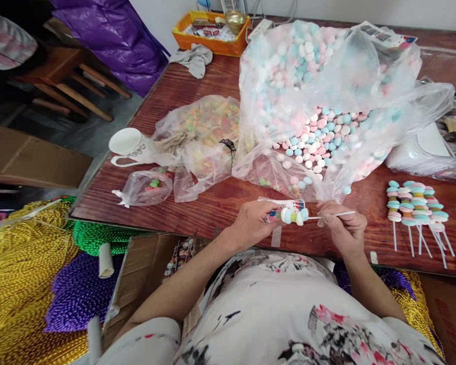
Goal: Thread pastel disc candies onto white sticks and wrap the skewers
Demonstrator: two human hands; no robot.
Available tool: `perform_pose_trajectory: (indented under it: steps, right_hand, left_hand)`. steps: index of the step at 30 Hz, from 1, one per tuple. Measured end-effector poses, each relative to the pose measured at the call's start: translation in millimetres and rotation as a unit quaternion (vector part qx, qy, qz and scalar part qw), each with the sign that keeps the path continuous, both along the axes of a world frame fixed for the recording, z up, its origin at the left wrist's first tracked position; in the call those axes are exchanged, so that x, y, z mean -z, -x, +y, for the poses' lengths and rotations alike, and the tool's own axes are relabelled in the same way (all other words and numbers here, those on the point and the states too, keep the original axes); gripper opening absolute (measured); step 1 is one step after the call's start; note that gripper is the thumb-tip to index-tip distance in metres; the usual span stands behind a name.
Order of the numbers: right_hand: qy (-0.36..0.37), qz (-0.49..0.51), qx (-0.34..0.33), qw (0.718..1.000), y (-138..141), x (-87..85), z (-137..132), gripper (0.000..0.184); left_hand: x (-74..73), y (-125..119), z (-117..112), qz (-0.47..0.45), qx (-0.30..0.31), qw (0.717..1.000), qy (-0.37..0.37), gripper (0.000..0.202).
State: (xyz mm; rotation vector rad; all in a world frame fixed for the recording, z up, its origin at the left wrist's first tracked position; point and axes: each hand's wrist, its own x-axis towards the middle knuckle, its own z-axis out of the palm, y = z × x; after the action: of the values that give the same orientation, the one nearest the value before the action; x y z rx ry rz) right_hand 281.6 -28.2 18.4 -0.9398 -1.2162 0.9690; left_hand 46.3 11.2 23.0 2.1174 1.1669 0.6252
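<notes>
Near the table's front edge, my right hand [344, 228] is closed on the white stick of a candy skewer [293, 216], which lies roughly level. Its blue, white and yellowish candies point left, toward my left hand [253, 225]. The left fingers pinch a small printed bag [297, 204] at the candy end. Whether the candies are inside the bag or in front of it, I cannot tell. To the right lie several finished-looking candy skewers [418, 204] in a row, sticks toward me. Loose pink, white and blue candies [319, 137] show in the big clear bag's opening.
The large clear candy bag [345, 66] spreads across the table's back. Left of it are a bag of orange and green pieces [209, 121], a white mug [126, 143] and an orange tray [213, 43]. Clear packaging [427, 147] sits right. Bead strands [26, 268] lie below left.
</notes>
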Motion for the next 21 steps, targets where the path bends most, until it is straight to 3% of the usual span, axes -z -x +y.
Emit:
perform_pose_trajectory:
  steps: [2,4,9,12,14,16,18,21]
  right_hand:
    - [0.006,0.039,0.069,0.997,7,5.1,-4,0.017]
    - [0.008,0.06,0.095,0.994,12,8.9,-6,0.016]
    - [-0.037,0.004,0.006,0.999,9,8.5,-7,0.014]
    - [-0.071,-0.051,-0.051,0.995,3,5.3,-6,0.022]
    - [-0.084,-0.062,-0.045,0.994,2,5.3,-5,0.025]
    - [-0.088,-0.055,-0.017,0.994,3,7.9,-4,0.026]
    - [-0.087,-0.04,-0.002,0.995,4,12.8,-3,0.026]
    - [-0.069,-0.027,-0.012,0.997,4,21.7,-5,0.023]
  left_hand:
    - [2.9,-3,-2,-0.016,-0.033,0.998,-0.041,0.019]
    - [5.6,-6,-5,-0.018,-0.049,0.996,-0.076,0.017]
    - [13.5,-12,-10,0.014,-0.013,0.993,-0.117,0.019]
    - [16.7,-14,-14,0.017,0.003,0.996,-0.083,0.025]
    - [14.5,-14,-15,0.018,0.012,0.999,-0.037,0.038]
    - [7.0,-10,-14,0.039,0.037,0.999,0.005,0.068]
    - [-5.7,-2,-8,0.073,0.075,0.993,0.045,0.101]
    - [-28.2,19,12,0.113,0.114,0.982,0.095,0.122]
